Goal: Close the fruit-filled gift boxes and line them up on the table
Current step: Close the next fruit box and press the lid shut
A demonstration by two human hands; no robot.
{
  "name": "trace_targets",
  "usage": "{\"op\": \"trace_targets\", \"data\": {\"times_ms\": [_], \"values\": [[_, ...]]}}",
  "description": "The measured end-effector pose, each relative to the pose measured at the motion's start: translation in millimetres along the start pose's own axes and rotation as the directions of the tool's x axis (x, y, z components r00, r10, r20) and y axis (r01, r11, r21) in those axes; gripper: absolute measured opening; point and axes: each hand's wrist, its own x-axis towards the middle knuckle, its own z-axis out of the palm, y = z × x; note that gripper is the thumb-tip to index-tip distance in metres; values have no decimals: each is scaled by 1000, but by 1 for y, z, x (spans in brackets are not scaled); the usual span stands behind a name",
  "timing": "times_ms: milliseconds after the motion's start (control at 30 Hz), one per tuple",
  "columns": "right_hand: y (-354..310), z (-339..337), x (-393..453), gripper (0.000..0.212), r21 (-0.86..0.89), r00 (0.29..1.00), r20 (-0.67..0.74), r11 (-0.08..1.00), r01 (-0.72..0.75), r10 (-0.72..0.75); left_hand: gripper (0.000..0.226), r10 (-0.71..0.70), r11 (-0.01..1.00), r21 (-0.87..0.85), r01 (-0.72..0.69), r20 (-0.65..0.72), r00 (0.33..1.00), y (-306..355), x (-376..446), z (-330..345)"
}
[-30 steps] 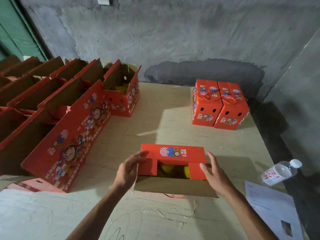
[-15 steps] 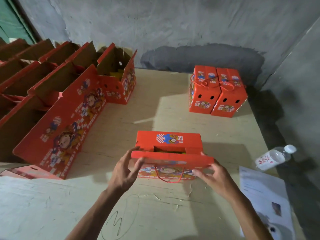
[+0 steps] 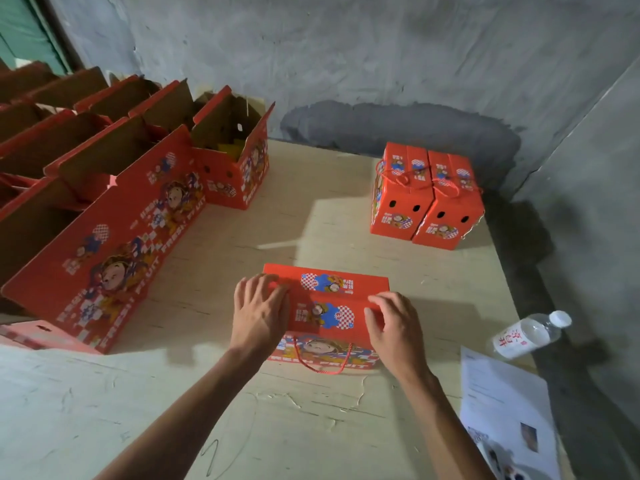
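Red printed cardboard gift box [image 3: 327, 308] sits on the pale wooden table [image 3: 311, 427], at the near-centre. Change from half a second ago: the near top flap, then raised and gripped at its edge, now lies flat against the far flap; the yellow fruit seen in the gap is covered. Left hand [image 3: 259, 315] presses flat on the box's left end, fingers spread. Right hand [image 3: 393, 325] rests on the right end, fingers bent at the flap seam; whether they pinch a tab I cannot tell. Red rope handle [image 3: 323, 358] hangs down the box's near face, unlooped.

Judgement: lid folded down, fastening likely still pending.

Far right of the box: two closed red boxes [image 3: 427, 199], touching, handles looped on top. Left of it: rows of open red boxes [image 3: 114, 202]. Right of it: clear plastic bottle [image 3: 530, 334], lying down, beside a printed paper sheet [image 3: 502, 407]
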Motion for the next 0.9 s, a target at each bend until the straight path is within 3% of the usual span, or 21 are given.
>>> {"op": "trace_targets", "data": {"times_ms": [100,400,600,900], "values": [[-6,12,7,14,-61,995,-38,994,85,-88,16,91,996,-9,-90,22,996,16,11,5],[-8,38,11,23,40,978,-185,994,101,-92,28,20,998,62,-25,79,997,34,21,9],[-14,44,17,31,9,977,-215,1000,2,-1,28,20,994,110,-26,51,999,30,22,16],[-23,43,26,31,-93,982,-171,991,-98,81,23,48,991,115,-64,139,989,28,24,19]]}}
